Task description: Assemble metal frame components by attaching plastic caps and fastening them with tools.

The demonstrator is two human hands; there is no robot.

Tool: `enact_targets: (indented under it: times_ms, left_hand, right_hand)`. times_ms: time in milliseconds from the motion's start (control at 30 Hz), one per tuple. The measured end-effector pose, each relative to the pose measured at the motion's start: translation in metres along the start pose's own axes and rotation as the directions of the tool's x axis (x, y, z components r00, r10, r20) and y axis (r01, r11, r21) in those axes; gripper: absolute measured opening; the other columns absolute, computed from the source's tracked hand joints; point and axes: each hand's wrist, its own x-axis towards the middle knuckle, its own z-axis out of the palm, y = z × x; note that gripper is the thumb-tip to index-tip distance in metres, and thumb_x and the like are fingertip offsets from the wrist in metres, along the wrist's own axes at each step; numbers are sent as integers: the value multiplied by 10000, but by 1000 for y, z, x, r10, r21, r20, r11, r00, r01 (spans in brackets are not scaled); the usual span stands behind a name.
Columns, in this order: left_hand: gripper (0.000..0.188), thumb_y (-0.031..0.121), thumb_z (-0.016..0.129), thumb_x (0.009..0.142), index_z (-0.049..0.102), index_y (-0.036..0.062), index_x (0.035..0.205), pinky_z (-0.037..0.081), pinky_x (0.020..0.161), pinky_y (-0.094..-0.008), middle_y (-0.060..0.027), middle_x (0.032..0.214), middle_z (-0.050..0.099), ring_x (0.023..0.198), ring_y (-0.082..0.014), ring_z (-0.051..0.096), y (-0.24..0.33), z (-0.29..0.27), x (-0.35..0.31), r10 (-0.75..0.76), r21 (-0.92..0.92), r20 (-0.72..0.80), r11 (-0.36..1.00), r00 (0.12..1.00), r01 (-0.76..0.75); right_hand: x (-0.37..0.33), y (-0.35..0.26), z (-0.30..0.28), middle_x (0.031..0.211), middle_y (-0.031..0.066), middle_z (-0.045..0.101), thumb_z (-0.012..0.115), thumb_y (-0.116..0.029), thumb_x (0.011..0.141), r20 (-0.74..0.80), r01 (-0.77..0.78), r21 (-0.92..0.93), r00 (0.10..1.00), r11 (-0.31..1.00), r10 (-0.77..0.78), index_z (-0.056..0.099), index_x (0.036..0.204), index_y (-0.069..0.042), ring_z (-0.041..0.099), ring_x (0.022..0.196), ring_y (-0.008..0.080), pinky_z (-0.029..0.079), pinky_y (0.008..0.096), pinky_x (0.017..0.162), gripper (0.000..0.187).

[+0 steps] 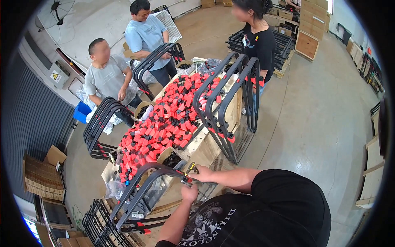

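My left hand (189, 192) grips the end of a black curved metal frame (142, 181) that stands against the near edge of the wooden table (205, 146). My right hand (202, 174) is closed on a small tool with a yellow and black handle (191, 167), held at the frame's top bar right above my left hand. A red piece sits on the frame where the tool touches it. A heap of small red and black parts (166, 119) covers the tabletop just beyond the frame.
Three other people stand around the table, each beside similar black frames (224, 96). Cardboard boxes of dark small parts (172, 159) sit on the table's edge. More frames (103, 226) are stacked at lower left, cardboard boxes (43, 177) at left, wooden crates (312, 24) at the back.
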Motion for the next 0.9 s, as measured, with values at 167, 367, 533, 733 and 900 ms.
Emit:
enact_targets:
  times_ms: [167, 367, 533, 733, 900]
  left_hand:
    - [298, 252, 673, 824, 660, -38, 757, 537, 660, -461, -207, 690, 681, 678, -311, 711, 6, 3, -6, 101, -67, -103, 992, 990, -108]
    - [316, 236, 692, 805, 608, -67, 782, 540, 704, -483, -257, 760, 682, 758, -382, 718, 0, 7, -2, 50, -27, -86, 998, 995, -52]
    - [329, 246, 697, 809, 622, -69, 863, 548, 749, -486, -280, 834, 699, 825, -418, 719, 8, 5, -9, 62, -1, -123, 998, 990, -62]
    - [361, 273, 702, 818, 630, -61, 935, 553, 792, -484, -292, 889, 706, 880, -432, 715, 6, 8, -6, 25, 40, -112, 999, 993, -20]
    - [360, 280, 701, 818, 631, -55, 927, 554, 791, -484, -287, 879, 706, 877, -436, 714, 16, 2, -12, 12, 31, -93, 999, 996, -9]
  right_hand:
    - [-23, 52, 6, 979, 243, 714, 744, -527, 870, 69, 1, 3, 998, 1000, -1, 636, 1079, 52, 711, 912, 380, 557, 440, 817, 625]
    - [-28, 62, 2, 986, 228, 720, 728, -464, 883, 132, -35, 87, 991, 996, 23, 665, 1021, 7, 709, 911, 372, 554, 444, 810, 494]
    - [-35, 40, -11, 1015, 253, 716, 739, -462, 855, 219, -120, -30, 968, 992, 124, 664, 1053, 4, 697, 980, 390, 544, 449, 856, 512]
    - [-26, 74, 3, 1032, 267, 710, 738, -475, 838, 214, -66, -74, 974, 995, 81, 655, 1071, 26, 689, 995, 418, 542, 463, 873, 559]
    - [-26, 85, 13, 1063, 295, 702, 748, -443, 824, 180, -84, -82, 979, 993, 98, 643, 1120, 61, 687, 1031, 428, 543, 463, 904, 594]
